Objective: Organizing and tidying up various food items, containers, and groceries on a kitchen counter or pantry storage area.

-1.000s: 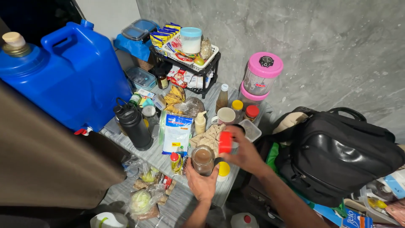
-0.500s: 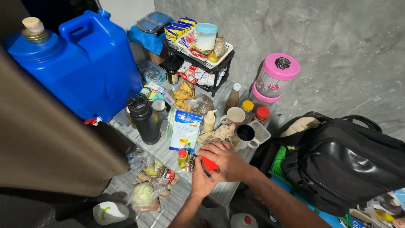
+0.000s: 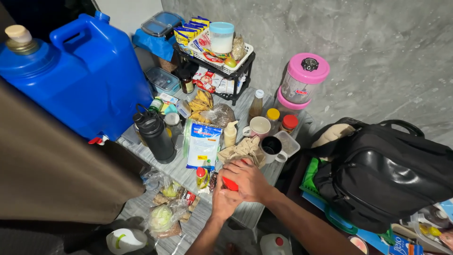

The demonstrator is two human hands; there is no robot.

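My two hands meet over the near edge of a grey table point(image 3: 245, 111). My right hand point(image 3: 249, 178) sits on top, its palm over a red lid point(image 3: 230, 184). Under it my left hand point(image 3: 223, 202) wraps around a jar that the fingers hide almost fully. A crumpled brown paper bag point(image 3: 243, 150) lies just beyond my hands. A black mug point(image 3: 272, 148) and a pink-and-white mug point(image 3: 258, 127) stand behind it. A small red-capped bottle point(image 3: 201, 177) stands left of my hands.
A big blue water jug point(image 3: 89, 78) with a tap stands at left, a black flask point(image 3: 155, 134) beside it. A black rack point(image 3: 214, 66) with a food basket, a pink-lidded container point(image 3: 302, 82) and a black bag point(image 3: 382, 174) ring the table. Bagged vegetables point(image 3: 163, 217) lie near.
The jar was held up open, with the red lid apart in my right hand. The lid has come down onto the jar, and both hands have dropped lower and closed together.
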